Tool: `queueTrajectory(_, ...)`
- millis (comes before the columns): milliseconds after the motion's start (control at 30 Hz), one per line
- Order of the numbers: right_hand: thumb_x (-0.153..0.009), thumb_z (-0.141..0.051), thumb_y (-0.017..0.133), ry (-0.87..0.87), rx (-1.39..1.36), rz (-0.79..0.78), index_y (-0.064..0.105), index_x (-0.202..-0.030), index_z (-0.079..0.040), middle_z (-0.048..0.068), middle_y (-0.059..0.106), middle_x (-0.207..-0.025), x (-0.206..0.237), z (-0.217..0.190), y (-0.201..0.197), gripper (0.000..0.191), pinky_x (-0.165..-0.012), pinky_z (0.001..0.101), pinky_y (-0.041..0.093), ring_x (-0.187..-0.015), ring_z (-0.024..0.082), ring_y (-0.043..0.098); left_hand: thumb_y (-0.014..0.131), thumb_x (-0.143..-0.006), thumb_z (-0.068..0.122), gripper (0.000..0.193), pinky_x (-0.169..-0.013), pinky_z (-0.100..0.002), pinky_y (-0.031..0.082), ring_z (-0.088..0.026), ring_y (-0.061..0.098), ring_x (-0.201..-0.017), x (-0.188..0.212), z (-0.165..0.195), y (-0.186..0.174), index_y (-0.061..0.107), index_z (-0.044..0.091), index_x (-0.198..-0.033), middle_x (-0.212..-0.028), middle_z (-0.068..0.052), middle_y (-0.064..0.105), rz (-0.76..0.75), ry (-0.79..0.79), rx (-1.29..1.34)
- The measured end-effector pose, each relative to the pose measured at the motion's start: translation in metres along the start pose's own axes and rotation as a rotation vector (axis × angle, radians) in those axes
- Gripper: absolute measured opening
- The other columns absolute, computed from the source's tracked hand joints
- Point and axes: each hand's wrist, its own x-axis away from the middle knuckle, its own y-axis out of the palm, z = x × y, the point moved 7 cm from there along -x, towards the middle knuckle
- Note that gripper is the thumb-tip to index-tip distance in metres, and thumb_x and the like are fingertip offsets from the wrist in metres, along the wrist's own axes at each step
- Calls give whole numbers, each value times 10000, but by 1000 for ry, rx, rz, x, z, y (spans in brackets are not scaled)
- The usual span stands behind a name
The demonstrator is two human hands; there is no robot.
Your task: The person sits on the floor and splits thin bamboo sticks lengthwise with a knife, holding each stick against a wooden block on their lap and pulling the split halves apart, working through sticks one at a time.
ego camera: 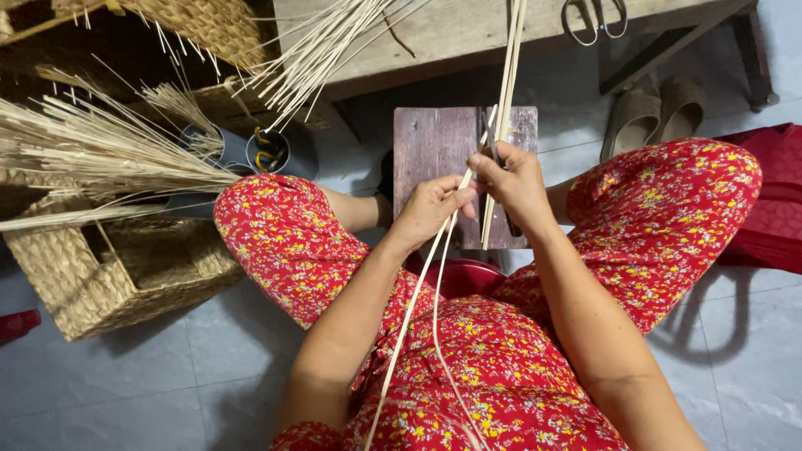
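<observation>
Observed from the head view: the person is seated low, knees apart, in red floral-print clothing (501, 367).

Left hand (430, 209): closed in a pinch on a thin pale split cane strip (418, 292), which runs from the fingers down toward 7 o'clock across the lap. A second fine strand curves beside it.

Right hand (514, 184): closed around a bundle of long pale cane splints (508, 75), which stands nearly upright and extends toward 12 o'clock past the frame top. A dark tool handle appears below this hand; whether it is a blade cannot be told. The two hands are touching or nearly so, thumbs together at the point where the strip meets the bundle.

Directly beneath both hands lies a worn dark reddish-brown wooden board (439, 154). At 12 o'clock from it stands a weathered grey wooden bench (468, 33), with a pair of metal scissors (595, 18) on its top at 1 o'clock. A pair of tan slippers (656, 113) sits on the floor at 2 o'clock. A red plastic stool (773, 209) is at 3 o'clock.

At 9 o'clock, a rectangular woven straw basket (109, 276) rests on the grey tiled floor (167, 367). Above it, a sheaf of loose pale straw stalks (92, 150) fans out at 10 o'clock. Another spray of cane splints (317, 50) lies across the bench edge at 11 o'clock.
</observation>
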Motion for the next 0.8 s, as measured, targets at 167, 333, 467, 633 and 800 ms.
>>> queueTrajectory(167, -994, -151, 664, 70, -75, 64, 700, -902, -68, -28, 612, -681, -6, 3, -11, 130, -419, 202, 306, -484, 20, 438, 583, -1043, 252, 328, -405, -164, 333, -5, 448, -435, 6, 6, 7, 662, 39, -1280, -793, -52, 743, -4, -72, 164)
queueTrajectory(333, -1011, -135, 664, -54, -122, 167, 679, -913, -82, -34, 608, -711, -22, -14, -32, 112, -426, 200, 308, -501, 17, 441, 636, -1036, 196, 314, -393, -162, 280, 4, 417, -440, 17, 28, 16, 660, 7, -1286, -806, -82, 731, -81, -83, 348)
queueTrajectory(467, -1055, -111, 691, -290, 54, 228, 672, -917, -91, -4, 633, -769, -52, -45, -73, 141, -454, 213, 394, -568, 41, 527, 691, -1001, 197, 320, -388, -160, 266, 11, 418, -449, 24, 42, 17, 674, -19, -1237, -797, -64, 724, -132, -115, 390)
queueTrajectory(633, -1089, -31, 700, -383, -136, 283, 624, -923, -53, 30, 581, -711, -101, -61, -167, 184, -425, 263, 355, -493, 109, 502, 745, -963, 200, 309, -430, -171, 296, -1, 469, -508, 41, 53, -14, 719, -48, -1144, -782, -53, 726, -59, -159, 219)
queueTrajectory(800, -1133, 16, 677, -433, -200, 406, 594, -904, 13, 92, 607, -766, -145, -49, -242, 244, -467, 327, 402, -526, 174, 534, 746, -956, 195, 245, -553, -149, 391, 4, 563, -608, 42, 82, -60, 749, -20, -1075, -770, -37, 731, 14, -102, 67)
